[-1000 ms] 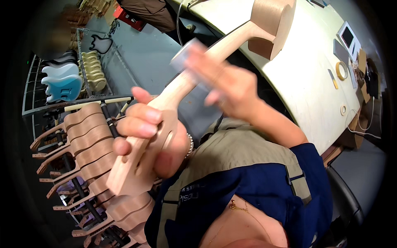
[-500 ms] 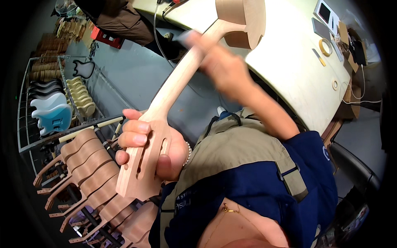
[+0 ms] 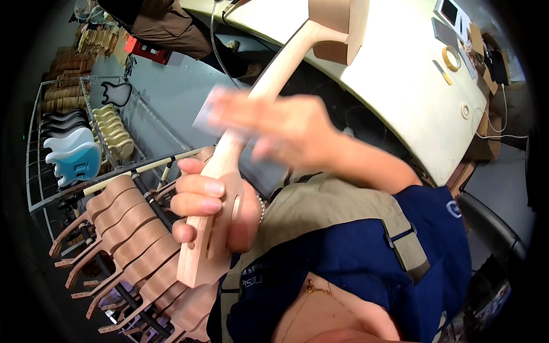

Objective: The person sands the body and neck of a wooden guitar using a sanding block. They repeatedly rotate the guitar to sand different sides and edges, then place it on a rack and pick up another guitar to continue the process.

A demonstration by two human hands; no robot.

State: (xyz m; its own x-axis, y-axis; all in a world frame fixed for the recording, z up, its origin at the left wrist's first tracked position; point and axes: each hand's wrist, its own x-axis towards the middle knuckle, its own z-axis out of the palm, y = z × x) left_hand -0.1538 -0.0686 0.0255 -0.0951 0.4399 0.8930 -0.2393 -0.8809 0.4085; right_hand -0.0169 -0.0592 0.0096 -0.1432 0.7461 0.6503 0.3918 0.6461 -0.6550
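Observation:
An unfinished pale wooden guitar neck (image 3: 283, 64) runs diagonally up from a slotted headstock (image 3: 194, 260) to a wider, curved wooden part (image 3: 330, 14) over the table. My left hand (image 3: 209, 214) is closed around the headstock, fingers wrapped over its edge. My right hand (image 3: 289, 128), blurred by motion, lies across the middle of the neck. Its fingers press a grey flat pad (image 3: 205, 113), perhaps sandpaper or a sanding block, against the wood; the pad is too smeared to tell exactly.
A cream-topped table (image 3: 412, 114) holds tape rolls (image 3: 450, 57) and tools. Stacked wooden parts with necks (image 3: 123, 220) hang at lower left. A rack (image 3: 34, 143) holds coloured guitar bodies (image 3: 71, 160). A person's brown-trousered leg (image 3: 189, 31) stands at the top.
My right hand with the pad has moved down along the neck toward the headstock since half a second ago. My left hand still grips the headstock, now slightly lower and further right.

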